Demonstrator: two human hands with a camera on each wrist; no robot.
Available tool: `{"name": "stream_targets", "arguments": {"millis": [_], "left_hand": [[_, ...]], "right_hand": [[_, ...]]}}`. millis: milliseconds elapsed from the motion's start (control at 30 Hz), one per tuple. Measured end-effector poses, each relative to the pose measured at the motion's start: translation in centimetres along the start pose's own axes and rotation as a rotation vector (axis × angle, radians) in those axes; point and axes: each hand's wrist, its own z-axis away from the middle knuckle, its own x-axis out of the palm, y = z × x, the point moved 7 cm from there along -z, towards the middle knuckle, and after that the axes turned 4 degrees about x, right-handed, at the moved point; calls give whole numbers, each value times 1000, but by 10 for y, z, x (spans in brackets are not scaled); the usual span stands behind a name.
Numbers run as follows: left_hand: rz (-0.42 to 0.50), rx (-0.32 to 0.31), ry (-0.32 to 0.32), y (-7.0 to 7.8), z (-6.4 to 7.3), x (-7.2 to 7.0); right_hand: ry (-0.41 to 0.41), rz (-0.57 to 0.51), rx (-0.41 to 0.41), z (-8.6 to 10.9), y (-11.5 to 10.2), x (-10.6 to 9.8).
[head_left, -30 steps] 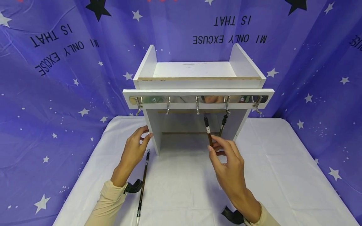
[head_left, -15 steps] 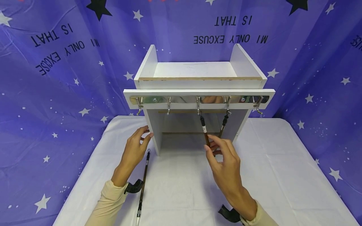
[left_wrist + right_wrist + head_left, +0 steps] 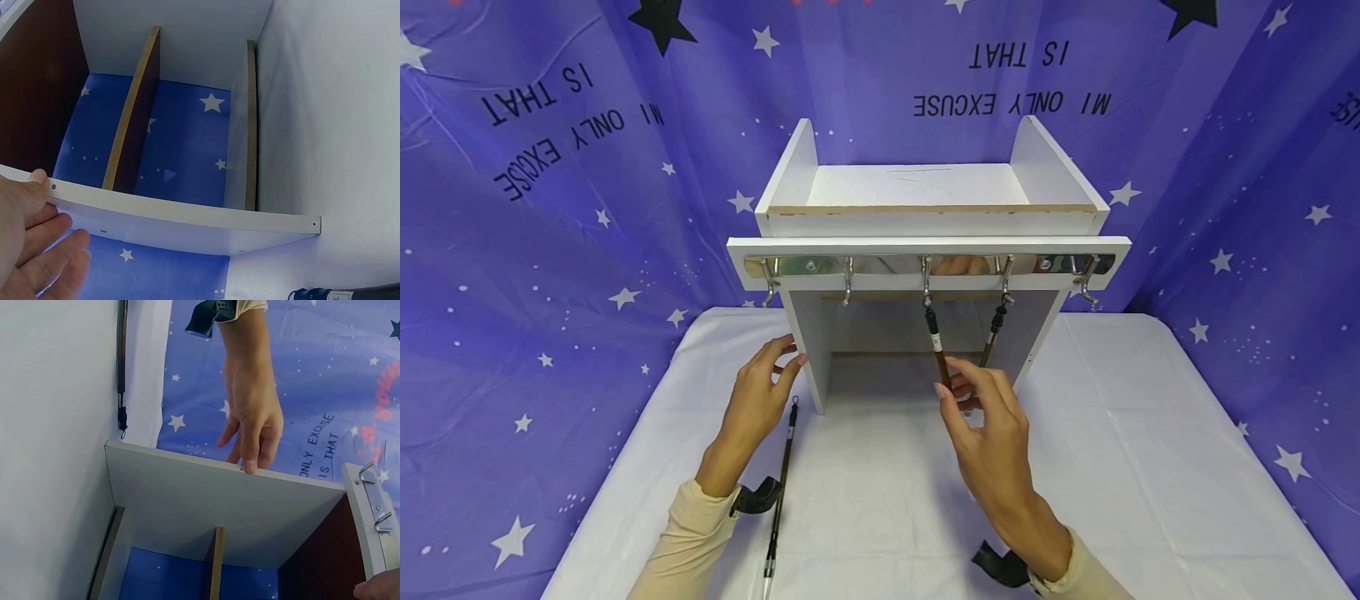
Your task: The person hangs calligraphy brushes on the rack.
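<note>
My right hand [image 3: 992, 433] pinches a thin brown-shafted calligraphy brush [image 3: 938, 350] between thumb and fingers. The brush's black top end and loop are at the middle metal hook [image 3: 927, 287]; whether the hook bears its weight I cannot tell. A second brush [image 3: 995, 329] hangs from the hook to the right, partly hidden by my hand. My left hand [image 3: 752, 408] touches the left side panel of the white shelf rack [image 3: 808, 358]; in the left wrist view its thumb [image 3: 39, 177] lies on the panel's edge, fingers outside it. A third brush [image 3: 785, 467] lies beside my left forearm.
The rack's front rail [image 3: 880, 243] carries several hooks on a shiny strip. Above it is an open top tray [image 3: 917, 183]. A white cloth covers the table [image 3: 1150, 467], and a purple star-printed curtain [image 3: 880, 67] hangs behind and at both sides.
My right hand has moved slightly left with the brush, bringing its loop end from right of the middle hook onto it. The left hand has stayed against the panel.
</note>
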Motion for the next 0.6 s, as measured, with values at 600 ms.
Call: {"name": "stream_targets", "arguments": {"millis": [600], "left_hand": [[5, 16, 9, 0, -1, 0]], "right_hand": [[-3, 20, 14, -1, 15, 16]]}}
